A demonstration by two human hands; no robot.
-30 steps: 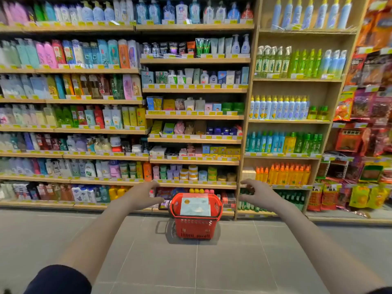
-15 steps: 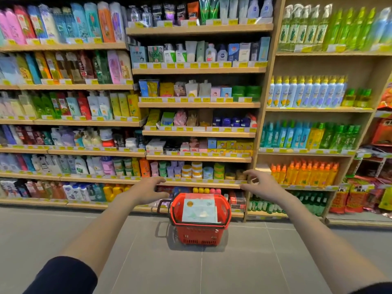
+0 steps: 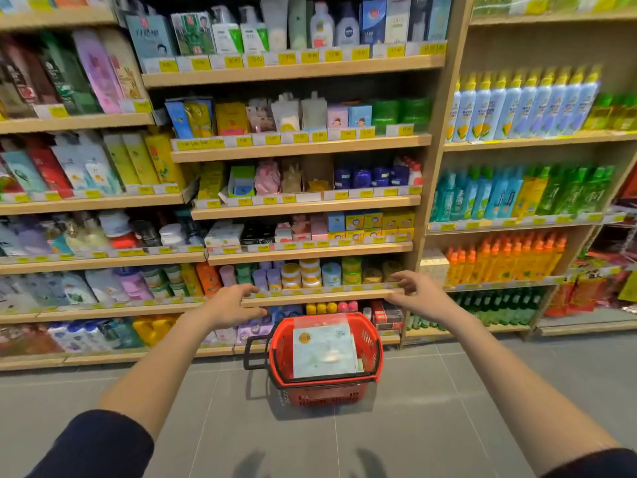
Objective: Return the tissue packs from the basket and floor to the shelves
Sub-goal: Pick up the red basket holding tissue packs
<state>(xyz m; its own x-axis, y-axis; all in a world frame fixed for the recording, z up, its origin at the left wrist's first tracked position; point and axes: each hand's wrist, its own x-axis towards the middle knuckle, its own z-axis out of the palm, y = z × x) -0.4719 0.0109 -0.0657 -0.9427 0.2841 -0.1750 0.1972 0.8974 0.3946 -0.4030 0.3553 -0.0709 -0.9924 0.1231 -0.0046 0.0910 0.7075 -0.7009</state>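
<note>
1. Head view: a red shopping basket (image 3: 325, 360) stood on the grey tiled floor (image 3: 431, 408), just in front of the lowest shelves (image 3: 310, 298) of a wooden store unit stocked with toiletries.
2. Inside the basket, a pale blue-green tissue pack (image 3: 324, 350) lay on top and filled most of the opening; whether more packs lay under it could not be told. No pack was visible on the floor around the basket.
3. The left hand (image 3: 231, 307) hung above and to the left of the basket, fingers spread and slightly curled, holding nothing.
4. The right hand (image 3: 418, 298) hung above and to the right of the basket, likewise loose and empty.
5. Judged step: the reach toward the basket, with no pack lifted yet.
6. The next move would call for both hands to drop to the basket's rim, close on the two sides of the top pack, and lift it straight up clear of the black handle (image 3: 253, 353) at the basket's left.
</note>
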